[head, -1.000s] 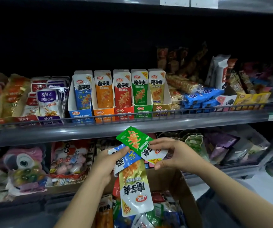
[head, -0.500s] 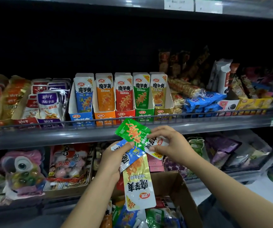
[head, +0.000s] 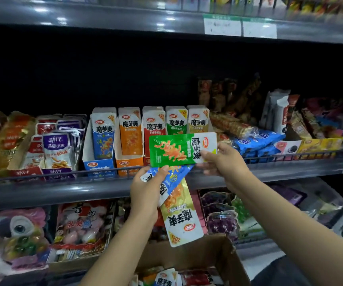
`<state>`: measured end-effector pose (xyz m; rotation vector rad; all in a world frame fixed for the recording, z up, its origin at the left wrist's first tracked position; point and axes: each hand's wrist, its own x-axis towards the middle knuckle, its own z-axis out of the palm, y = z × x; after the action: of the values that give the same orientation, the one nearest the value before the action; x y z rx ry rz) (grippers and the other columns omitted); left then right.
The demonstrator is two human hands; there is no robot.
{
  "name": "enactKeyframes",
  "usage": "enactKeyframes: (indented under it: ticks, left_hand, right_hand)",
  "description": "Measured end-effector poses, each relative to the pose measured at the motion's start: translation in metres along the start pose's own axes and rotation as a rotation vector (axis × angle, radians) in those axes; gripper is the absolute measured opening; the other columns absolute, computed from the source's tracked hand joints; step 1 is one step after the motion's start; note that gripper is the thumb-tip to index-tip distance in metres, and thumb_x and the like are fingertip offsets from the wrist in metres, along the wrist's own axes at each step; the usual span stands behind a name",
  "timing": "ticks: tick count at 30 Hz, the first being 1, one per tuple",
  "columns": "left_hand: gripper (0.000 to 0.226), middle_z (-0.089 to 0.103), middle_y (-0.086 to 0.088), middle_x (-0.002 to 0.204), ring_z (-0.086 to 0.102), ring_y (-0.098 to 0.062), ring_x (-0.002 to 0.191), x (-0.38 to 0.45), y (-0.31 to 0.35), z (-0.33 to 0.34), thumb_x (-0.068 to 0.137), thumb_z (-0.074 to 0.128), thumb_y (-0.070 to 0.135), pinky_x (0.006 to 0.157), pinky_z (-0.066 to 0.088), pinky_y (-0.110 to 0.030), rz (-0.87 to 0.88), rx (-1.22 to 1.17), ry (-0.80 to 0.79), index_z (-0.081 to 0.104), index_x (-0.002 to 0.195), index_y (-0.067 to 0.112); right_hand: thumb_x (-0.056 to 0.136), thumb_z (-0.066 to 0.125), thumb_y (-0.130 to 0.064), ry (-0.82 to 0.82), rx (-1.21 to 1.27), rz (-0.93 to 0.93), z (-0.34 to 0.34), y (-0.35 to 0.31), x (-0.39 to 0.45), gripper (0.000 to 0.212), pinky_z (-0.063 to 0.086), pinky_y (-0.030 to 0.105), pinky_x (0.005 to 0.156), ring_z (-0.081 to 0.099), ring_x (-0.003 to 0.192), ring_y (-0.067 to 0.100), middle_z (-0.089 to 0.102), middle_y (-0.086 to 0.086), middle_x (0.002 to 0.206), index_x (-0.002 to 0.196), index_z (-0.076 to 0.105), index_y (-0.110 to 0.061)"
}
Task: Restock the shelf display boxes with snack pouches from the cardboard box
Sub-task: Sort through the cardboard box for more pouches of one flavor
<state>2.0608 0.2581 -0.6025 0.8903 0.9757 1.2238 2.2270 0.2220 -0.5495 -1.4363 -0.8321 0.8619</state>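
Observation:
My right hand [head: 223,162] pinches a green snack pouch [head: 172,150] by its white end, holding it sideways in front of the green display box [head: 176,120] on the middle shelf. My left hand [head: 148,188] grips a blue pouch [head: 171,178] and a yellow pouch [head: 182,215] that hangs down below it. Five display boxes stand in a row on the shelf: blue [head: 102,139], orange [head: 129,137], red [head: 153,124], green and yellow [head: 198,120]. The cardboard box [head: 226,256] sits below my arms with more pouches [head: 166,278] inside.
A wire rail [head: 63,175] runs along the shelf's front edge. Purple and red snack packs [head: 57,149] fill the shelf to the left, blue packs [head: 257,141] and mixed snacks to the right. The lower shelf holds candy bags [head: 81,226]. Another shelf edge [head: 104,15] runs overhead.
My right hand has lifted the green pouch up from the fan in my left hand, clear of it and level with the display boxes. The view tilted upward.

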Motion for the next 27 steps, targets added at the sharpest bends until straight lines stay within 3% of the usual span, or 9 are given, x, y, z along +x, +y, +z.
enactKeyframes:
  ticks: [3, 5, 7, 9, 11, 17, 21, 27]
  left_hand:
    - [0.019, 0.072, -0.013, 0.089, 0.069, -0.027, 0.078, 0.011, 0.007, 0.000, 0.077, 0.078, 0.020, 0.078, 0.055, -0.047, 0.042, 0.023, 0.031, 0.060, 0.080, 0.022]
    - [0.017, 0.073, -0.014, 0.088, 0.069, -0.028, 0.078, 0.018, 0.008, -0.004, 0.077, 0.078, 0.020, 0.076, 0.055, -0.048, 0.042, 0.024, 0.050, 0.061, 0.078, 0.020]
    - [0.016, 0.073, -0.013, 0.087, 0.069, -0.026, 0.074, 0.025, 0.007, -0.008, 0.077, 0.077, 0.021, 0.073, 0.056, -0.045, 0.031, 0.023, 0.060, 0.063, 0.081, 0.016]
    - [0.015, 0.073, -0.012, 0.085, 0.069, -0.023, 0.070, 0.032, 0.006, -0.011, 0.078, 0.077, 0.020, 0.069, 0.056, -0.041, 0.024, 0.021, 0.061, 0.063, 0.083, 0.015]
    - [0.014, 0.073, -0.009, 0.081, 0.069, -0.021, 0.068, 0.038, 0.007, -0.011, 0.078, 0.076, 0.021, 0.069, 0.056, -0.041, 0.021, 0.022, 0.060, 0.064, 0.083, 0.015]
    - [0.016, 0.073, -0.010, 0.081, 0.070, -0.022, 0.068, 0.055, 0.011, -0.014, 0.078, 0.077, 0.020, 0.067, 0.057, -0.039, -0.006, 0.002, 0.062, 0.066, 0.086, 0.012]
    - [0.021, 0.073, -0.009, 0.079, 0.069, -0.019, 0.064, 0.061, 0.013, -0.012, 0.076, 0.078, 0.017, 0.062, 0.056, -0.036, -0.006, -0.012, 0.062, 0.065, 0.091, 0.009]
    - [0.017, 0.074, -0.011, 0.077, 0.070, -0.021, 0.062, 0.062, 0.014, -0.012, 0.075, 0.078, 0.013, 0.065, 0.056, -0.039, -0.033, -0.035, 0.041, 0.065, 0.086, 0.009]
  right_hand:
    - [0.092, 0.058, -0.008, 0.099, -0.106, -0.104, -0.002, -0.022, 0.023, 0.008, 0.043, 0.017, 0.038, 0.063, 0.055, 0.011, 0.066, 0.009, 0.089, 0.099, 0.055, -0.013]
    - [0.092, 0.058, -0.009, 0.196, -0.218, -0.222, -0.001, -0.039, 0.041, 0.007, 0.038, 0.014, 0.036, 0.058, 0.051, 0.008, 0.062, 0.005, 0.079, 0.096, 0.055, -0.014]
    - [0.091, 0.059, -0.015, 0.284, -0.424, -0.371, 0.003, -0.053, 0.062, 0.006, 0.044, 0.018, 0.048, 0.062, 0.067, 0.016, 0.063, 0.002, 0.081, 0.097, 0.058, -0.015]
    - [0.091, 0.057, -0.020, 0.351, -0.666, -0.455, 0.007, -0.065, 0.081, 0.024, 0.047, 0.028, 0.070, 0.062, 0.094, 0.028, 0.066, 0.007, 0.102, 0.115, 0.059, -0.017]
    - [0.091, 0.054, -0.016, 0.387, -0.813, -0.484, 0.013, -0.078, 0.096, 0.040, 0.049, 0.037, 0.078, 0.060, 0.102, 0.034, 0.064, 0.011, 0.114, 0.130, 0.052, -0.022]
    - [0.095, 0.047, -0.019, 0.216, -1.245, -0.468, 0.048, -0.093, 0.139, 0.034, 0.045, 0.032, 0.069, 0.059, 0.104, 0.031, 0.061, 0.010, 0.121, 0.128, 0.053, -0.025]
    - [0.089, 0.059, -0.025, 0.087, -1.291, -0.470, 0.057, -0.076, 0.160, 0.029, 0.048, 0.033, 0.079, 0.060, 0.107, 0.030, 0.064, 0.009, 0.117, 0.118, 0.062, -0.025]
    - [0.084, 0.068, -0.026, 0.104, -1.321, -0.586, 0.056, -0.053, 0.178, 0.035, 0.044, 0.037, 0.093, 0.049, 0.119, 0.031, 0.058, 0.012, 0.122, 0.118, 0.063, -0.021]
